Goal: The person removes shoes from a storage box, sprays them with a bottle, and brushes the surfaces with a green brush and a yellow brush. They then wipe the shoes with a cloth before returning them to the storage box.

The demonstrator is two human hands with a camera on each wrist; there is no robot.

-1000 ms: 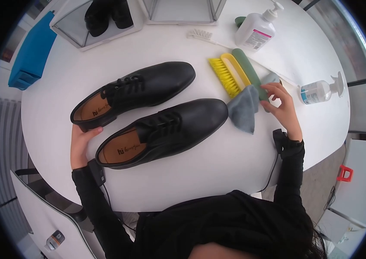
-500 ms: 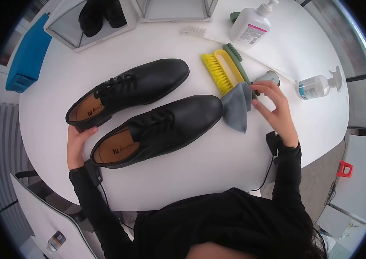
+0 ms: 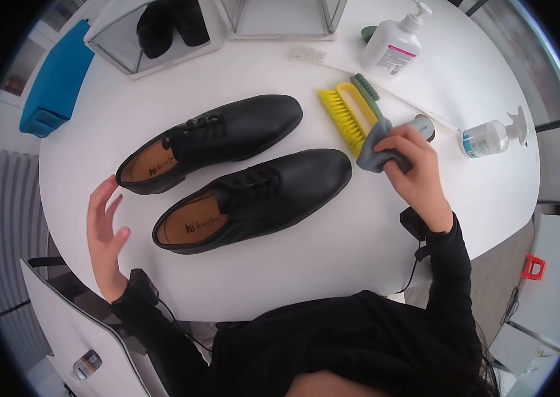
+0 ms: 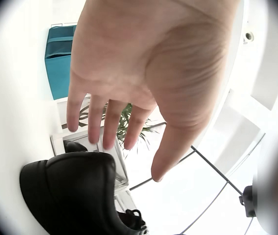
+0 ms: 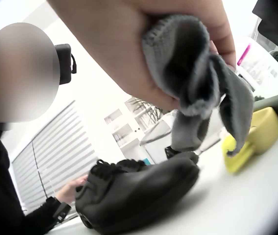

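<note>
Two black lace-up shoes lie side by side on the white table (image 3: 306, 258): the far shoe (image 3: 217, 139) and the near shoe (image 3: 260, 198). My right hand (image 3: 409, 169) grips a bunched grey cloth (image 3: 376, 149) (image 5: 197, 83) just right of the near shoe's toe, lifted off the table. My left hand (image 3: 105, 231) (image 4: 129, 83) hovers with spread fingers left of both shoe heels, touching nothing. A yellow brush (image 3: 353, 112) and a green brush (image 3: 364, 89) lie beside the cloth.
At the back stand a white pump bottle (image 3: 391, 46), a clear pump bottle (image 3: 491, 135) lying on its side, a small tin (image 3: 423, 126), a white brush (image 3: 310, 56), clear boxes (image 3: 154, 33) with black shoes, and a blue bin (image 3: 55, 79) on the left.
My left hand let go of the far shoe's heel and pulled back, fingers spread. My right hand gathered the grey cloth up off the table into its grip.
</note>
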